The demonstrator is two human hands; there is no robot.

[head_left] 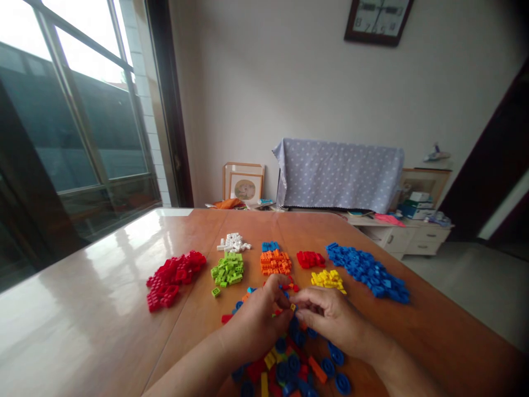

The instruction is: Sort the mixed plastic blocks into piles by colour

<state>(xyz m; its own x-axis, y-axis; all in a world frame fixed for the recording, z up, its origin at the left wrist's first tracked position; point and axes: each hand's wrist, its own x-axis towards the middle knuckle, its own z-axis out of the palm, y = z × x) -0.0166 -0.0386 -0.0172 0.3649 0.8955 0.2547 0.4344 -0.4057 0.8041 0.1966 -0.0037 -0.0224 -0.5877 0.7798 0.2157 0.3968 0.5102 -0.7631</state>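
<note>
- two bare hands of mine reach over a mixed heap of red, blue, yellow and orange plastic pieces (293, 364), some round and blue, on the glossy brown wooden counter (198, 342).
- my left hand (262, 320) has its fingers curled and thumb bent inward over the heap; i cannot tell whether it has hold of anything.
- my right hand (330, 314) is partly closed, thumb and fingertips close together, with a small yellow plastic piece (293, 307) at their tips; i cannot tell whether it is gripped.
- beyond my hands, from left to right, lie a large red brick pile (176, 278), a lime-green brick pile (228, 269) with a white brick pile (233, 242) behind it, an orange brick pile (275, 263) with a few blue bricks (270, 246) behind, a small red pile (310, 259), a yellow brick pile (328, 280) and a long blue brick pile (367, 273).
- one loose lime-green brick (215, 292) sits near the lime-green pile.
</note>
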